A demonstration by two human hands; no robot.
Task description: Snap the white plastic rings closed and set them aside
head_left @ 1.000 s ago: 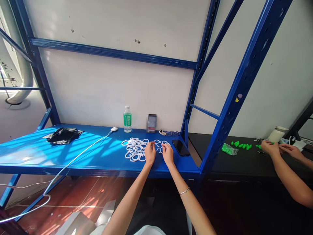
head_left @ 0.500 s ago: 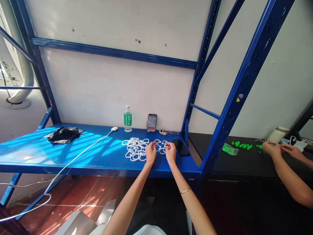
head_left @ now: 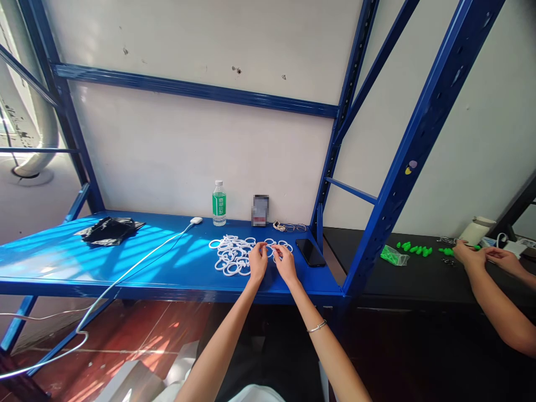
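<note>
Several white rings (head_left: pixel 233 268) lie in a loose heap on the blue table (head_left: pixel 167 273), just left of my left hand (head_left: pixel 258 262). That hand is closed in a pinch, fingertips raised over the table. Close beside it, my right hand (head_left: pixel 285 264) is also pinched, its fingertips nearly meeting those of the left. Whatever they grip is too small and too covered by fingers to make out. Behind my right hand a few more white rings (head_left: pixel 286 244) show, partly hidden by it. A black phone (head_left: pixel 310 253) rests to the right of that hand.
At the back stand a water bottle (head_left: pixel 219 204) and a small blurred box (head_left: pixel 260 211), with glasses (head_left: pixel 295 227) nearby. A black bag (head_left: pixel 109 231) and a white cable (head_left: pixel 138 262) occupy the left. Beyond a blue post (head_left: pixel 402 173), another person's hands (head_left: pixel 471 255) work near green pieces (head_left: pixel 419 250).
My right hand has shifted left, bringing its fingertips close to my left hand's and uncovering more of the rings on the right. My left hand has barely moved.
</note>
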